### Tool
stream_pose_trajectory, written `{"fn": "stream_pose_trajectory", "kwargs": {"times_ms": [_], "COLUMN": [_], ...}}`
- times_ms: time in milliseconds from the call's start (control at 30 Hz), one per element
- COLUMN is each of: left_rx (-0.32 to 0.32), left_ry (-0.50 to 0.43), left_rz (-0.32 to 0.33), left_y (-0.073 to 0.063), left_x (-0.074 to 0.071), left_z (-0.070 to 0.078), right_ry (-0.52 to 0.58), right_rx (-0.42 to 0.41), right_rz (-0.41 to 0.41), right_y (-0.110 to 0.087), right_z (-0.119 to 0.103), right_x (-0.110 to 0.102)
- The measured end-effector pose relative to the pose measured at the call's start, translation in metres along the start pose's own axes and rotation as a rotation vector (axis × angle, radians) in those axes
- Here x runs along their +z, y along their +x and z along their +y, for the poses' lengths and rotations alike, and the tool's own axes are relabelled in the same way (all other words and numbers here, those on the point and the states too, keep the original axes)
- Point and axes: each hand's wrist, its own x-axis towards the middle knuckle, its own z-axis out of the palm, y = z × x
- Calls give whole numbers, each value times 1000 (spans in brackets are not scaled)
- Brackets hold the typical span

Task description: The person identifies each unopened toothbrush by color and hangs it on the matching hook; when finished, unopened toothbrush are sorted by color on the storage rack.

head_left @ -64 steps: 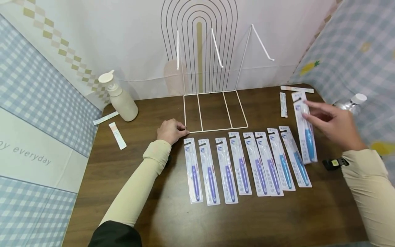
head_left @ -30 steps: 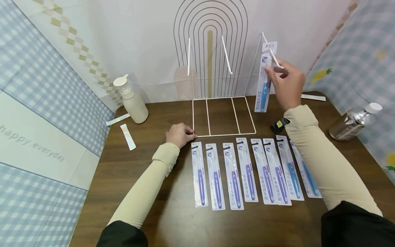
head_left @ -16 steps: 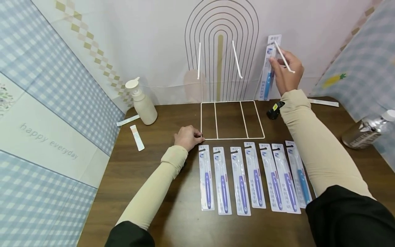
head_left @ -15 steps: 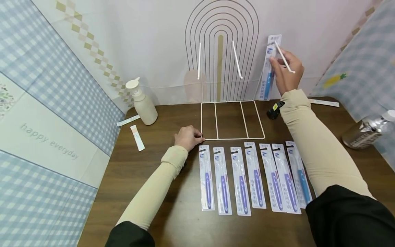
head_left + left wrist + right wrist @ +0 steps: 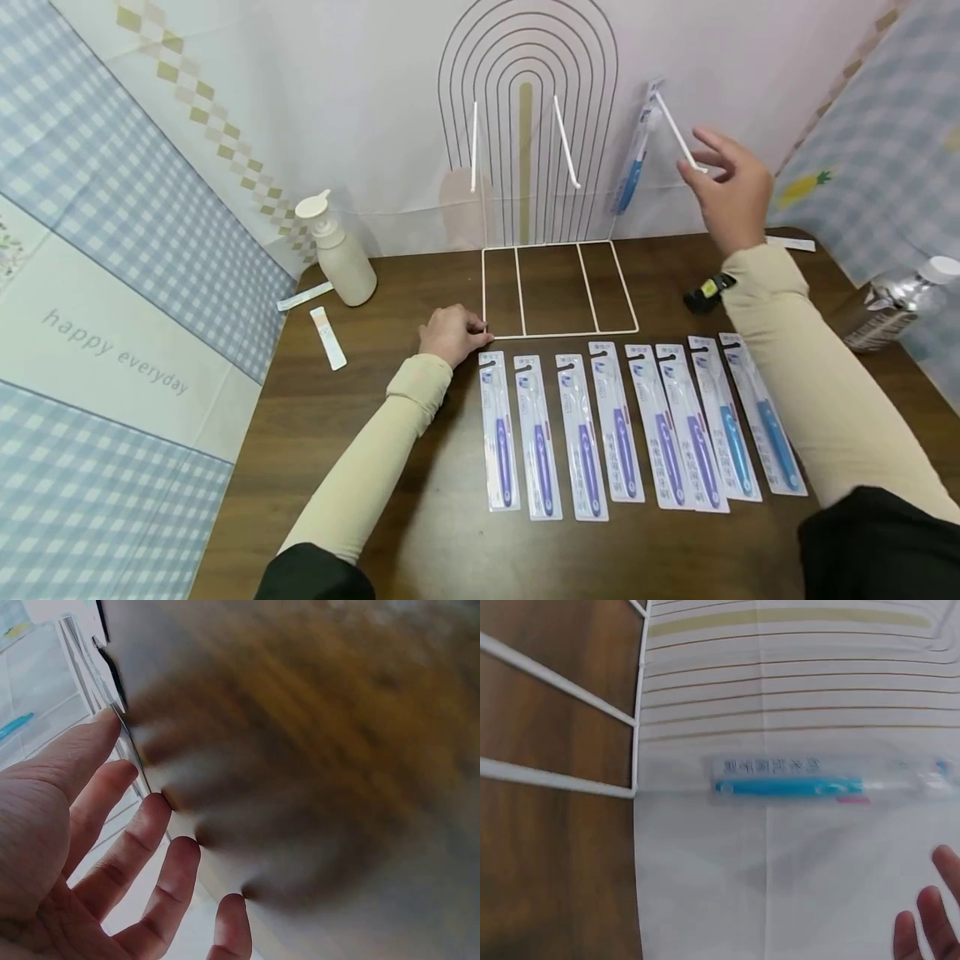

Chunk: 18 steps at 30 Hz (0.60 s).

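Nearest us, on the near side of both grips, we see eight slim clear-and-white plastic toothbrush packs (image 5: 618, 425) lying side by side on the dark brown wood-grain counter (image 5: 420, 533) (six with purple handles, two with blue). Just beyond the row's left end is the left grip (image 5: 452, 335), fingers spread with tips down on the counter, at the near left corner of the white wire rack (image 5: 562, 334). Past that grip, to its left, stands a cream pump bottle (image 5: 347, 267). Raised beyond the packs is the right grip (image 5: 735, 196), fingers and thumb apart, holding nothing, by the tip of the rack's right-hand white prong (image 5: 678, 132); we cannot tell whether they touch. Farther back, left of that grip and clear of its fingers, a blue-handled toothbrush pack (image 5: 637, 156) hangs tilted from the prong.
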Motion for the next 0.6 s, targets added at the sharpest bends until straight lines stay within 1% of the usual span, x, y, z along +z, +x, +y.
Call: {"fn": "stream_pose_trajectory", "kwargs": {"times_ms": [133, 233, 300, 400, 500, 600], "left_rx": [-1, 6, 5, -3, -12, -11], "left_ry": [-7, -8, -5, -4, -3, -5], "left_rz": [-6, -5, -2, 2, 2, 4], "left_y": [1, 1, 1, 1, 0, -1], "left_x": [-1, -4, -7, -11, -13, -14], "left_z": [-2, -4, -6, -10, -16, -19], "right_ry": [-20, -45, -95, -212, -331, -381], "right_rx": [37, 63, 86, 143, 180, 220], "right_rz": [-95, -166, -211, -310, -439, -549], "right_y": [-34, -62, -82, -109, -129, -144], "right_z": [11, 29, 45, 69, 90, 104], "right_x": [-44, -74, -90, -110, -121, -127]}}
